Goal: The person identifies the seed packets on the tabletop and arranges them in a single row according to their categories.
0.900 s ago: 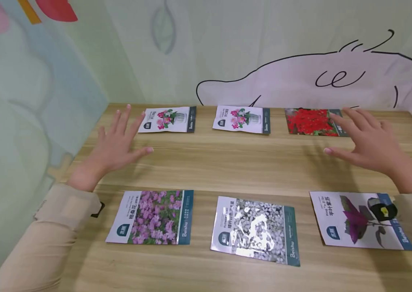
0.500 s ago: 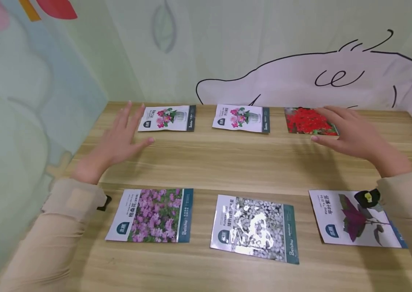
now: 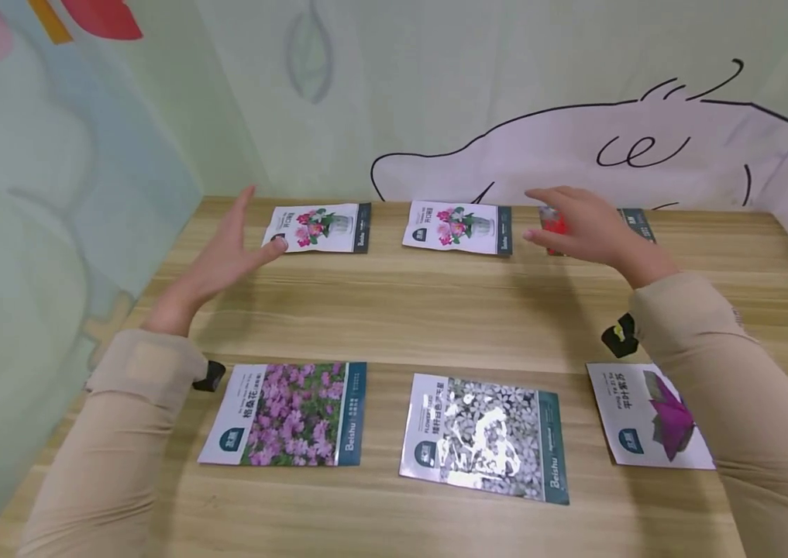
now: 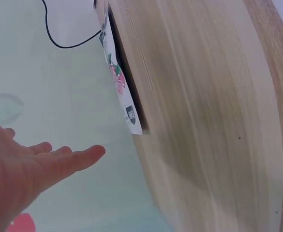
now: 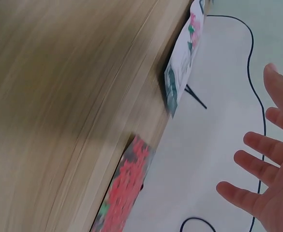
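Observation:
My left hand [image 3: 221, 256] hovers with extended fingers beside the back-left seed packet [image 3: 324, 229], its thumb overlapping that packet's lower left corner in the head view. My right hand [image 3: 590, 228] is raised over the red-flower seed packet [image 3: 638, 221] at the back right and covers much of it, fingers pointing left. Between the hands lies the back-middle seed packet [image 3: 459, 228], printed with the same pink bouquet in a vase as the left one. Both wrist views show spread fingers with nothing in them: left fingers [image 4: 78, 159], right fingers [image 5: 264, 166].
The front row holds a purple-flower packet [image 3: 296, 415], a glossy white-flower packet [image 3: 491, 438] and a purple-leaf packet [image 3: 652, 418] partly under the right sleeve [image 3: 735, 364]. All lie flat on the wooden table [image 3: 394, 325]. A printed wall covering [image 3: 435, 93] rises directly behind the table.
My right hand has swept left, from the right end of the red-flower packet to over it. My left hand has turned more edge-on, its thumb a little higher. The packets stay put.

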The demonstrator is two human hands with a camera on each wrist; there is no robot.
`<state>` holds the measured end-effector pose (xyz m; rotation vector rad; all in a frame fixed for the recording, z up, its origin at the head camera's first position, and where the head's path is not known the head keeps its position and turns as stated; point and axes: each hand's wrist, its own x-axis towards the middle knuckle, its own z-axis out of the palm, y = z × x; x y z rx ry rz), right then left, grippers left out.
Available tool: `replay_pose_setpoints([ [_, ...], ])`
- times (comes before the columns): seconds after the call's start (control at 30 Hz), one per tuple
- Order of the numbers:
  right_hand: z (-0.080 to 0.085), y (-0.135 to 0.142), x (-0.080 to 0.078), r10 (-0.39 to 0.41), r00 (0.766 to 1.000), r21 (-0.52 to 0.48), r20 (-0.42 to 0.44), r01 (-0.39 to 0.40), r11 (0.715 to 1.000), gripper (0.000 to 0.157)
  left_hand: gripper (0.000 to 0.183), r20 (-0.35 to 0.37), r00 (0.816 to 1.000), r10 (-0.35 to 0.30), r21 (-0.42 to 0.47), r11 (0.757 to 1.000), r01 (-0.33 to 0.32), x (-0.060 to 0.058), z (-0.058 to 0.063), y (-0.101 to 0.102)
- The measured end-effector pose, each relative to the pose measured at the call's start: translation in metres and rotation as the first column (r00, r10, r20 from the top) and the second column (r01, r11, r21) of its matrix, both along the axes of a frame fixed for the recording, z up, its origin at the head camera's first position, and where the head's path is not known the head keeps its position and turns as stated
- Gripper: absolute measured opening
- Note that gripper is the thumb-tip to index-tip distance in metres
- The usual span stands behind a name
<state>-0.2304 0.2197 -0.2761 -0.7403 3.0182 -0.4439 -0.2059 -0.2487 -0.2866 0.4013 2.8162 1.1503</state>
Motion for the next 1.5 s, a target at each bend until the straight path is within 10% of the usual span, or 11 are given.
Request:
replay_pose_setpoints([
  [0.43,-0.007,-0.069,-0.043,0.017,0.991,0.003,0.136,-0.017,1.000,0.068,0.101,0.234,0.968,0.096,0.218,0.965,-0.148,-0.020,-0.015,-0.009],
  [1.0,-0.032,-0.145,-0.059,0.053,0.985,-0.240,0.164,-0.013,0.971,0.062,0.111,0.334,0.936,0.113,0.209,0.959,-0.190,-0.042,-0.029,-0.014],
  [1.33,-0.055,-0.192,-0.062,0.025,0.969,-0.468,0.245,0.096,0.878,0.065,0.109,0.240,0.960,0.145,0.111,0.978,-0.175,-0.061,-0.041,-0.001],
  [1.5,-0.062,-0.207,-0.060,0.005,0.904,-0.629,0.427,0.293,0.720,0.064,0.103,0.256,0.949,0.184,0.078,0.974,-0.210,-0.068,-0.045,0.000],
])
